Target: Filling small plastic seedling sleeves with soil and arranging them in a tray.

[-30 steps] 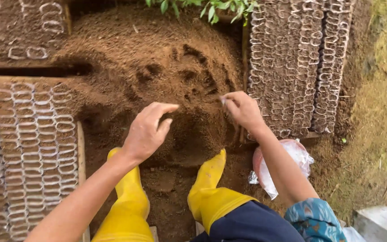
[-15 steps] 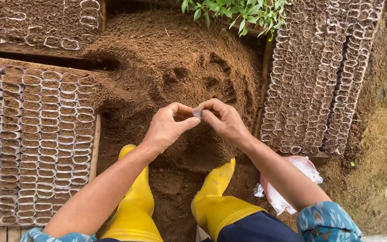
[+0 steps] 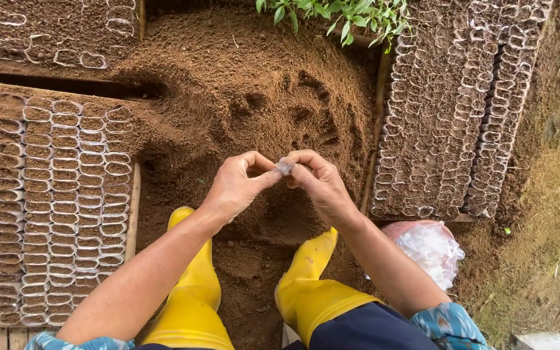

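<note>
Soil heap (image 3: 247, 97) behind; both hands' fingertips (image 3: 268, 176) pinch small plastic bag (image 3: 285, 166).

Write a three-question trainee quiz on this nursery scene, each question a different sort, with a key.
1. True or false: the left hand and right hand pinch one small pale bag between their fingertips.
2. Multiple choice: what lies beside the right boot? A) a metal bucket B) a clear plastic bundle C) a spade
3. Fill in: the hands are held above a heap of loose brown ____.

Key: 1 true; 2 B; 3 soil.
</note>
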